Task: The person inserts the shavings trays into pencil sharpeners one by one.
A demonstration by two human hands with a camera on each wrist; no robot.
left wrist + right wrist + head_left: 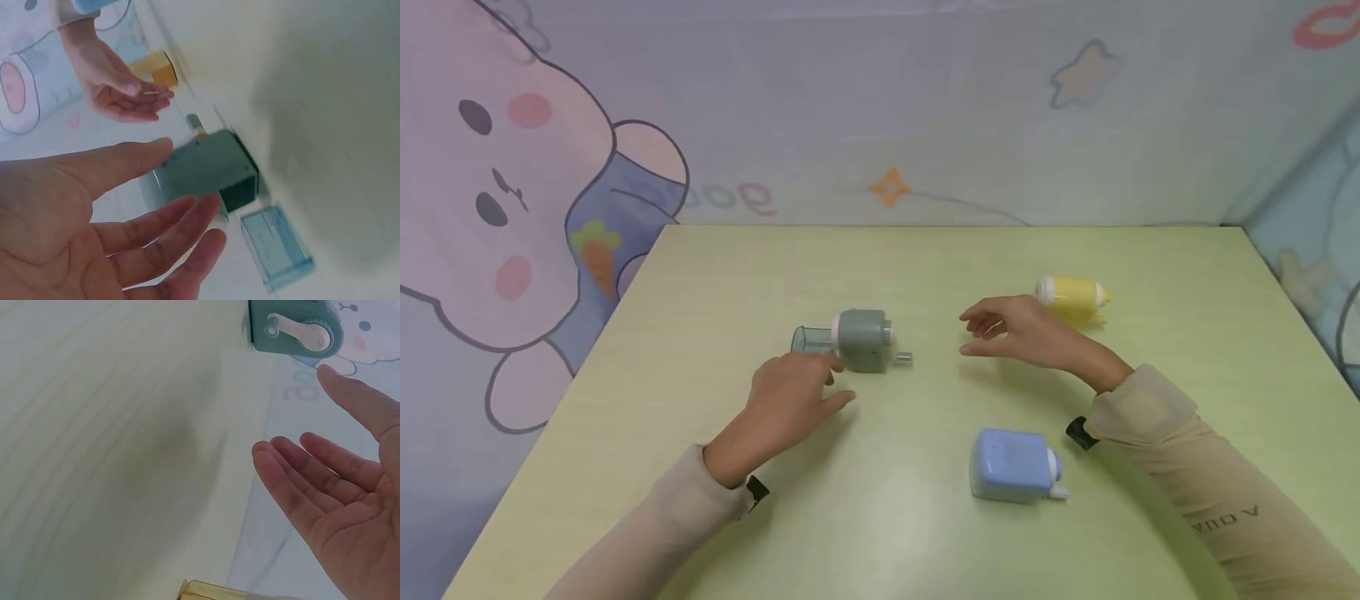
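A green crank pencil sharpener (862,340) lies on the table, its clear shavings drawer (275,247) just off its end. In the left wrist view a dark slot shows in the sharpener's body, with the drawer apart from it. My left hand (793,390) hovers close by the sharpener and drawer, fingers loosely bent around nothing. To the right, my right hand (1011,329) is held above the table with relaxed fingers and thumb spread, also holding nothing. The crank (300,330) of the green sharpener faces it in the right wrist view.
A blue crank sharpener (1011,465) stands nearer the front, below my right wrist. Behind my right hand lies a yellow sharpener (1073,293), partly covered by the hand. A printed cloth wall (850,100) rises along the table's back edge.
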